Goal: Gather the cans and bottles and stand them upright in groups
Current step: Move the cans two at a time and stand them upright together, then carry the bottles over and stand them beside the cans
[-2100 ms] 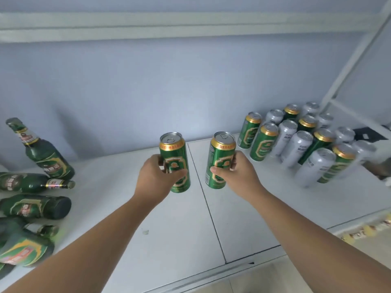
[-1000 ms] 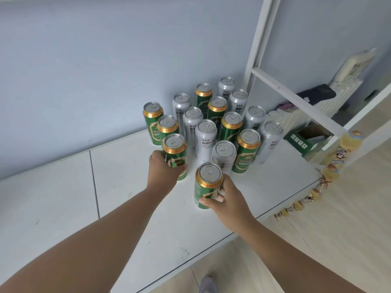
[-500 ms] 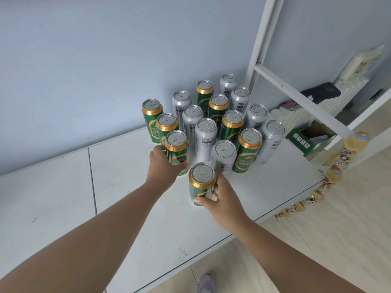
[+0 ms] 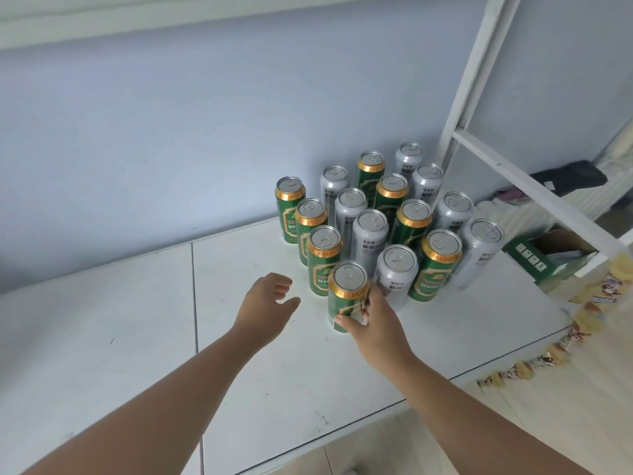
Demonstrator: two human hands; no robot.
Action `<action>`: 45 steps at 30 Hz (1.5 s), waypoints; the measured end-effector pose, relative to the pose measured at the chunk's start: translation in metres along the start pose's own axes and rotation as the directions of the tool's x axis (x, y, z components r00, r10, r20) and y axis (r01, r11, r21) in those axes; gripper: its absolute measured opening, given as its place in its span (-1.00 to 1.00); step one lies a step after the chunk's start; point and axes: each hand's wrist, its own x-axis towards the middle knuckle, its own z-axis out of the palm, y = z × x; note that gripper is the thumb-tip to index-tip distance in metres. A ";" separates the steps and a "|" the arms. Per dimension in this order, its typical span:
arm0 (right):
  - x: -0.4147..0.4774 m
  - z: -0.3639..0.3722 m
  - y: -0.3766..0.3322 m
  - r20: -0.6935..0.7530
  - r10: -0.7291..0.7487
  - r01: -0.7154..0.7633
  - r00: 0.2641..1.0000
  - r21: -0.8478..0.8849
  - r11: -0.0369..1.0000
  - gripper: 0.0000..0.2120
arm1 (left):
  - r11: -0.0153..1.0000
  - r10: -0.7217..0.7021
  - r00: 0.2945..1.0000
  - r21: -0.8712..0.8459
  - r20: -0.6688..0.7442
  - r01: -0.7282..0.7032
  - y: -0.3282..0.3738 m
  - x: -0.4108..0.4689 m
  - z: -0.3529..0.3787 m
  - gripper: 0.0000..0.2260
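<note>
The right hand [image 4: 373, 323] wraps its fingers round a gold-rimmed green aluminium can [image 4: 344, 298] — upright on the white tabletop [image 4: 239, 371], at the near end of the row of green cans [image 4: 323, 258], apparently to keep colours grouped. The left hand [image 4: 267, 303] hovers beside it, fingers loose, empty.

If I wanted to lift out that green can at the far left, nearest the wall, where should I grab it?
Probably round its upper body, coming from the left. The can stands upright, and its left side faces bare table, so fingers have room there. Another green can and a silver can crowd its right side.
</note>
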 end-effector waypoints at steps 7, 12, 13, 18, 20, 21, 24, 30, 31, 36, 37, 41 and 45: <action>-0.004 0.000 -0.006 0.001 0.014 -0.014 1.000 -0.012 1.000 -0.38 | 1.000 0.017 1.000 0.006 0.017 -0.017 0.004 -0.013 -0.008 -0.71; -0.010 -0.002 0.002 -0.027 0.065 -0.066 0.998 -0.046 0.997 -0.57 | 0.999 0.028 0.999 0.017 0.032 -0.028 0.004 -0.024 -0.024 -0.70; -0.012 -0.002 0.004 -0.039 0.070 -0.072 0.997 -0.056 0.996 -0.57 | 1.000 0.026 0.999 0.017 0.030 -0.026 0.002 -0.026 -0.028 -0.70; -0.023 0.004 0.005 -0.067 0.059 -0.063 0.996 -0.067 0.996 -0.66 | 1.000 0.001 1.000 0.013 0.013 -0.001 -0.011 -0.043 -0.046 -0.69; -0.028 0.008 0.003 -0.098 0.101 -0.107 0.990 -0.051 0.993 -0.58 | 1.000 -0.006 1.000 0.011 0.012 0.006 -0.018 -0.051 -0.054 -0.68; -0.032 0.011 0.002 -0.124 0.141 -0.148 0.982 -0.049 0.988 -0.50 | 1.000 -0.007 1.000 0.009 0.013 0.007 -0.022 -0.055 -0.059 -0.68; -0.045 0.020 -0.001 -0.195 0.198 -0.207 0.961 -0.028 0.978 -0.41 | 1.000 -0.009 1.000 -0.001 0.013 0.009 -0.036 -0.070 -0.078 -0.68; -0.074 0.064 -0.035 -0.229 0.173 -0.175 0.958 0.011 0.984 -0.50 | 0.998 -0.029 0.999 -0.051 -0.030 0.027 -0.080 -0.110 -0.135 -0.67; -0.079 0.076 -0.043 -0.210 0.163 -0.165 0.964 0.005 0.986 -0.48 | 0.997 -0.039 0.998 -0.063 -0.039 0.036 -0.090 -0.119 -0.145 -0.67; -0.103 0.149 -0.083 -0.037 0.069 -0.072 0.997 -0.065 0.995 -0.38 | 0.989 -0.097 0.992 -0.116 -0.077 0.088 -0.143 -0.166 -0.190 -0.65; -0.108 0.164 -0.091 0.001 0.047 -0.047 0.999 -0.075 0.996 -0.38 | 0.988 -0.109 0.990 -0.122 -0.089 0.097 -0.153 -0.176 -0.200 -0.65; -0.131 0.226 -0.123 0.134 -0.021 0.033 0.991 -0.089 0.996 -0.36 | 0.981 -0.146 0.978 -0.151 -0.147 0.124 -0.192 -0.211 -0.236 -0.66; -0.155 0.276 -0.150 0.217 -0.058 0.074 0.974 -0.066 0.995 -0.39 | 0.976 -0.173 0.967 -0.161 -0.185 0.144 -0.223 -0.241 -0.263 -0.66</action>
